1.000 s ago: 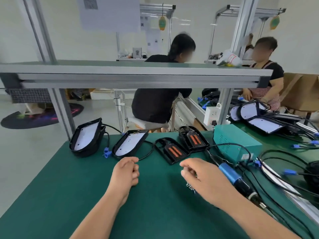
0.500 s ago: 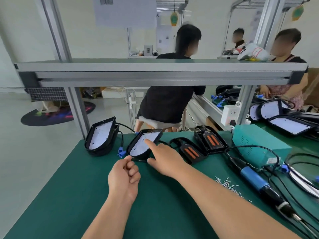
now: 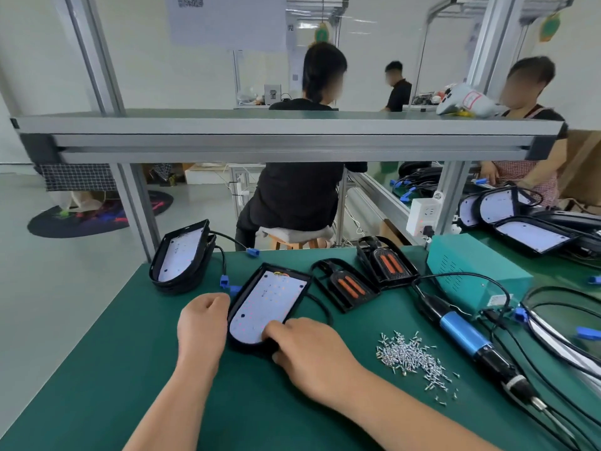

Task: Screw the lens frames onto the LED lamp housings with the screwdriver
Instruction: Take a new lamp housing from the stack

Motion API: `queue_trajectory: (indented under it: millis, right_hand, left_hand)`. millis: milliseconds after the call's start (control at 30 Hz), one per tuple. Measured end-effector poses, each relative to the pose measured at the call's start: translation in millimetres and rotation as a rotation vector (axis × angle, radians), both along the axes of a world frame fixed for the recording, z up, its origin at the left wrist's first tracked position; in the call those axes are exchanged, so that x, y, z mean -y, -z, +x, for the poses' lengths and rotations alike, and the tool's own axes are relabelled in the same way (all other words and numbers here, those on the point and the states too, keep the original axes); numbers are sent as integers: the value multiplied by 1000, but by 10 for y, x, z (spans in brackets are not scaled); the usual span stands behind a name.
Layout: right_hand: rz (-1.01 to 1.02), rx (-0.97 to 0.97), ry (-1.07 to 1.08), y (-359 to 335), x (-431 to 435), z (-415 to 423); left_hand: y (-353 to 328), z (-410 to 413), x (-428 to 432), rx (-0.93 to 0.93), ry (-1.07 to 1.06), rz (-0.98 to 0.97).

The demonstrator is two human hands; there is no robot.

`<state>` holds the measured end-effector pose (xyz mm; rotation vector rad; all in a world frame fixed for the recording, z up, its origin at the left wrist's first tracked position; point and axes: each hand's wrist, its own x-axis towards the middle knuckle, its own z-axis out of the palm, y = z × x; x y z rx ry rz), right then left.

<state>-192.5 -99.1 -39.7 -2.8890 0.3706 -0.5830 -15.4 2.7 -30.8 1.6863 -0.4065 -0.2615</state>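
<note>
A black LED lamp housing (image 3: 270, 301) with a white LED board lies flat on the green mat in front of me. My right hand (image 3: 305, 349) grips its near rounded end, thumb on top and fingers curled round the rim. My left hand (image 3: 203, 323) is a closed fist against the housing's left edge; nothing shows in it. Two black lens frames (image 3: 349, 288) (image 3: 387, 265) with orange inserts lie behind the housing. The blue electric screwdriver (image 3: 465, 336) lies at the right, untouched. A pile of small silver screws (image 3: 409, 356) sits between it and my right hand.
More housings (image 3: 182, 258) are stacked at the back left, with blue connectors (image 3: 225, 281) on black cables. A teal power box (image 3: 471, 268) stands at the back right among tangled cables. An aluminium shelf beam (image 3: 286, 138) crosses overhead. Other people work beyond it.
My right hand reached to the housing at the back and has drawn it toward me, now gripping its near end. My left fist moved up against its left edge.
</note>
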Motion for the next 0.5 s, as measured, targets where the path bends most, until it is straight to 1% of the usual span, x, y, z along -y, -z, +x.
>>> queue_trajectory:
  millis: [33, 67, 167, 233, 333, 400, 467, 500]
  right_hand:
    - [2, 2, -15, -9, -69, -67]
    - [9, -1, -30, -17, -143, -138]
    - [50, -67, -64, -72, -392, -296]
    - [77, -143, -95, -139, -522, -346]
    - [181, -230, -232, -292, -615, -477]
    - [382, -179, -262, -445, -562, -656]
    - [612, -8, -185, -597, -382, -822]
    - [665, 91, -114, -651, -231, -866]
  left_hand:
    - [-22, 14, -27, 70, 42, 73]
    - [-47, 27, -44, 87, 80, 113]
    - [-110, 82, -74, 8, 241, 148]
    - [-129, 100, -93, 5, 374, 192]
    - [-134, 85, -139, 138, 499, 288]
    - [-133, 99, -164, 194, 555, 307]
    - [-141, 96, -177, 222, 601, 314]
    - [-151, 87, -175, 237, 621, 313]
